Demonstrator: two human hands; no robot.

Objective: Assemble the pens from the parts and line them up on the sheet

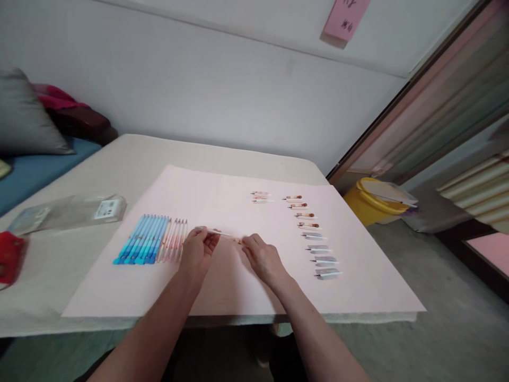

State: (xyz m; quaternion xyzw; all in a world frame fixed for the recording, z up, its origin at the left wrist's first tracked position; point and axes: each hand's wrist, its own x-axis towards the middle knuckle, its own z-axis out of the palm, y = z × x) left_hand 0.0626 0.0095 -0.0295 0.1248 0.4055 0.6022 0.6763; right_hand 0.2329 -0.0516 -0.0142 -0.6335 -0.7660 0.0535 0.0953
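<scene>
A pale pink sheet (222,201) covers a low table. My left hand (198,253) pinches the end of a thin clear pink pen (219,232) just above the sheet. My right hand (263,258) pinches the pen's other end, where a small pink-brown piece shows at the fingertips. Left of my left hand lies a row of blue pens (143,246) beside several clear pink pens (175,245). To the right of my right hand runs a column of pen caps (314,236), pink-brown ones above and grey-blue ones below.
A few more small pink parts (260,196) lie at the far middle of the sheet. Clear plastic packaging (71,211) rests on the table at left, with a red object (8,255) at the left edge. A yellow bucket (368,204) stands on the floor right of the table.
</scene>
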